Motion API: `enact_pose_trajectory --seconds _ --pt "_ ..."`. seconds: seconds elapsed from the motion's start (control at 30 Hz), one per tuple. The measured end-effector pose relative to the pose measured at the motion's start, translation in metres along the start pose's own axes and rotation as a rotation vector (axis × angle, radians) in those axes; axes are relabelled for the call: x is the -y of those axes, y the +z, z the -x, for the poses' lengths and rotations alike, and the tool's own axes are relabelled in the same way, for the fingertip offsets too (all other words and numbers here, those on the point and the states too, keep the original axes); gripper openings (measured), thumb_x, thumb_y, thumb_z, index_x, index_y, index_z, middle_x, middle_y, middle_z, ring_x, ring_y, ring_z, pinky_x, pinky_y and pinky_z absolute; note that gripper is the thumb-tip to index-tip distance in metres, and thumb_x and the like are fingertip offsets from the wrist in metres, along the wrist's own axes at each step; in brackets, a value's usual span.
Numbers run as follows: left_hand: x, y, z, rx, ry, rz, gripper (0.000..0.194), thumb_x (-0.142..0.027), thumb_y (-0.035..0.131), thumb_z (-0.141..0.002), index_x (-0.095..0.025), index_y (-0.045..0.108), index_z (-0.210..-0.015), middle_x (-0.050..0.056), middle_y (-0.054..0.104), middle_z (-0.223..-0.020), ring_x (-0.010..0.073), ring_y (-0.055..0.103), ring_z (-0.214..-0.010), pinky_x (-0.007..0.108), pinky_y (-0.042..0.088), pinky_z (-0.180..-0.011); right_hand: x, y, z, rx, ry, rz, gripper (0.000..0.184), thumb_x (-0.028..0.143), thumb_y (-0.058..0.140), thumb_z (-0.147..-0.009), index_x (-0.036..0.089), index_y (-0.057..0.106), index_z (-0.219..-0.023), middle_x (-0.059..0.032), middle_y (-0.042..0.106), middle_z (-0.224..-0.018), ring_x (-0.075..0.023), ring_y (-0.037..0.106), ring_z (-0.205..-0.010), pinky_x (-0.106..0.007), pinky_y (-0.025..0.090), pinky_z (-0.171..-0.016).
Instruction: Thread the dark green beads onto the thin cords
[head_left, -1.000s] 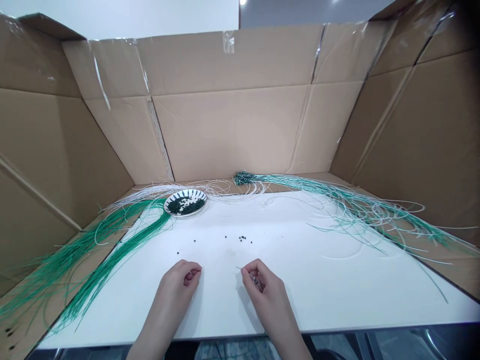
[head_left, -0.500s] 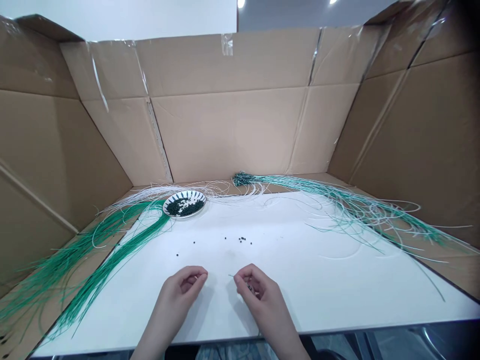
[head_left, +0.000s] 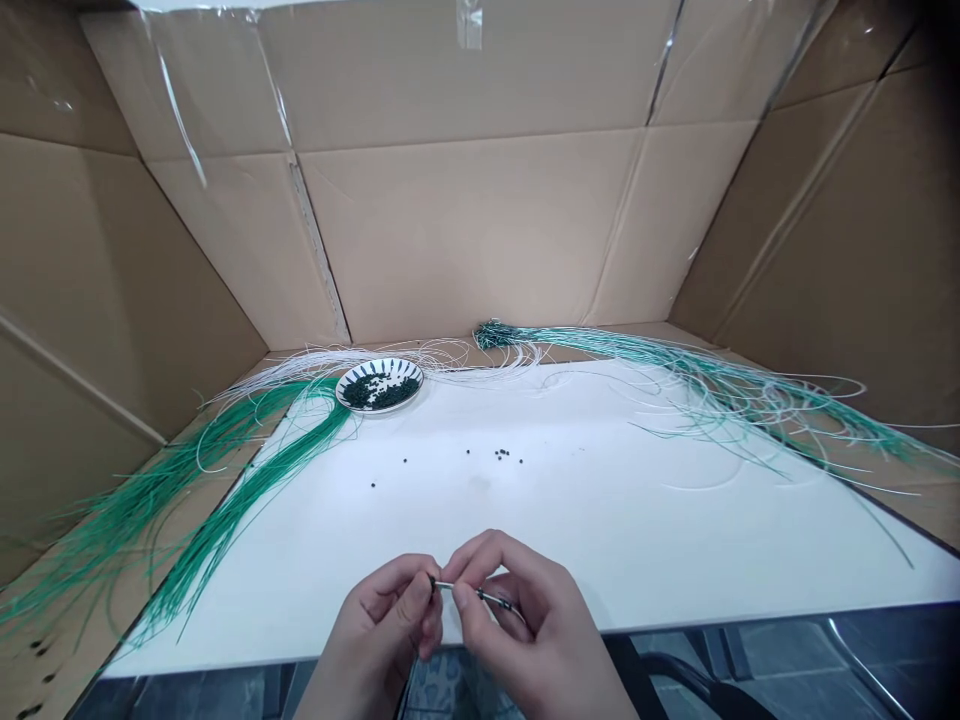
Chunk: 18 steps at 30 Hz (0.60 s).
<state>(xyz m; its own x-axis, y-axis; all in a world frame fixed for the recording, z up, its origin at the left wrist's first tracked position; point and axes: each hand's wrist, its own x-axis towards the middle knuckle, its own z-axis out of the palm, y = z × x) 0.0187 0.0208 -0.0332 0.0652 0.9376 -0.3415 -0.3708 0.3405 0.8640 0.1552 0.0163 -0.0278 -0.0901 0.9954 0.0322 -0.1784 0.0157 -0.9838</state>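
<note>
My left hand [head_left: 386, 615] and my right hand [head_left: 529, 615] are close together above the front edge of the white table. A short thin strand, which looks like wire [head_left: 444, 585], runs between their fingertips. Thumb and forefinger of my right hand pinch the strand, and small dark beads [head_left: 505, 603] sit on it inside that hand. My left hand is closed in a pinch on a tiny dark bead [head_left: 432, 581] at the strand's left end. Several loose dark beads [head_left: 502, 454] lie on the table beyond my hands.
A striped dish [head_left: 416, 372] of dark beads stands at the back left. Bundles of green strands [head_left: 255, 490] lie on the left, with white strands [head_left: 300, 370] behind. Another green and white bundle [head_left: 637, 350] stretches along the back right. Cardboard walls [head_left: 480, 230] enclose the table [head_left: 600, 500].
My hands have come together, and the strand in my right hand now meets the bead at my left fingertips. The view has tilted downward.
</note>
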Motion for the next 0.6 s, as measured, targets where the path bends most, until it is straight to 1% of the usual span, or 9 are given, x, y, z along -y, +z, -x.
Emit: enact_pose_trajectory --seconds 0.1,0.17,0.23,0.3,0.37,0.43,0.47,0.6 --pt "-0.002 -0.001 0.004 -0.027 0.01 -0.014 0.049 -0.061 0.094 -0.048 -0.019 0.075 -0.065 -0.006 0.049 -0.049 0.0094 0.035 -0.05 0.023 0.029 -0.053 0.005 0.004 0.002 -0.019 0.012 0.058 0.014 0.027 0.064 -0.078 0.021 0.055 -0.069 -0.0024 0.066 -0.083 -0.0102 0.051 -0.053 -0.025 0.021 -0.046" --pt "-0.003 -0.002 0.005 -0.048 0.03 -0.043 0.05 -0.062 0.093 -0.046 -0.02 0.076 -0.065 -0.006 0.048 -0.047 0.0102 0.036 -0.05 0.024 0.03 -0.054 0.009 0.006 0.003 -0.027 0.033 0.08 0.014 0.027 0.065 -0.075 0.021 0.053 -0.069 -0.0024 0.067 -0.084 -0.0084 0.042 -0.049 -0.026 0.017 -0.045" --pt "-0.004 -0.004 0.007 -0.09 0.104 -0.103 0.047 -0.063 0.092 -0.048 -0.021 0.077 -0.064 -0.005 0.052 -0.052 0.0115 0.04 -0.052 0.024 0.034 -0.054 0.013 0.007 0.005 -0.035 0.049 0.078 0.016 0.026 0.066 -0.072 0.021 0.052 -0.067 -0.0029 0.068 -0.086 -0.0071 0.033 -0.047 -0.026 0.016 -0.044" --pt "-0.005 -0.007 0.008 -0.127 0.23 -0.17 0.04 -0.061 0.091 -0.053 -0.025 0.079 -0.065 -0.003 0.059 -0.061 0.0125 0.044 -0.054 0.024 0.04 -0.054 0.018 0.009 0.006 -0.043 0.066 0.055 0.017 0.026 0.066 -0.07 0.021 0.05 -0.066 -0.0031 0.069 -0.086 -0.0068 0.029 -0.047 -0.027 0.014 -0.045" --pt "-0.005 -0.01 0.007 -0.107 0.363 -0.227 0.029 -0.056 0.09 -0.061 -0.029 0.08 -0.068 -0.002 0.063 -0.068 0.0132 0.048 -0.056 0.023 0.045 -0.054 0.024 0.012 0.008 -0.057 0.085 0.022 0.018 0.027 0.066 -0.07 0.021 0.05 -0.065 -0.0028 0.067 -0.083 -0.0067 0.029 -0.048 -0.027 0.013 -0.047" --pt "-0.005 -0.014 0.006 -0.052 0.455 -0.256 0.019 -0.048 0.088 -0.067 -0.031 0.081 -0.071 -0.001 0.064 -0.07 0.0142 0.051 -0.057 0.022 0.048 -0.053 0.027 0.014 0.009 -0.068 0.099 0.003 0.018 0.028 0.065 -0.071 0.02 0.051 -0.065 -0.0026 0.067 -0.081 -0.0061 0.029 -0.048 -0.028 0.013 -0.048" --pt "-0.005 -0.015 0.006 -0.034 0.494 -0.27 0.016 -0.046 0.088 -0.069 -0.032 0.081 -0.071 0.0 0.065 -0.071 0.0154 0.054 -0.059 0.022 0.05 -0.053 0.029 0.016 0.009 -0.073 0.104 -0.009 0.018 0.028 0.065 -0.071 0.02 0.051 -0.064 -0.0028 0.067 -0.081 -0.0062 0.03 -0.048 -0.027 0.013 -0.048" --pt "-0.003 -0.018 0.007 -0.026 0.625 -0.335 0.009 -0.042 0.086 -0.073 -0.034 0.081 -0.073 0.003 0.067 -0.072 0.0208 0.062 -0.069 0.024 0.055 -0.059 0.031 0.019 0.011 -0.103 0.116 -0.047 0.018 0.027 0.066 -0.069 0.022 0.05 -0.062 -0.0036 0.066 -0.078 -0.0101 0.04 -0.052 -0.026 0.016 -0.048"
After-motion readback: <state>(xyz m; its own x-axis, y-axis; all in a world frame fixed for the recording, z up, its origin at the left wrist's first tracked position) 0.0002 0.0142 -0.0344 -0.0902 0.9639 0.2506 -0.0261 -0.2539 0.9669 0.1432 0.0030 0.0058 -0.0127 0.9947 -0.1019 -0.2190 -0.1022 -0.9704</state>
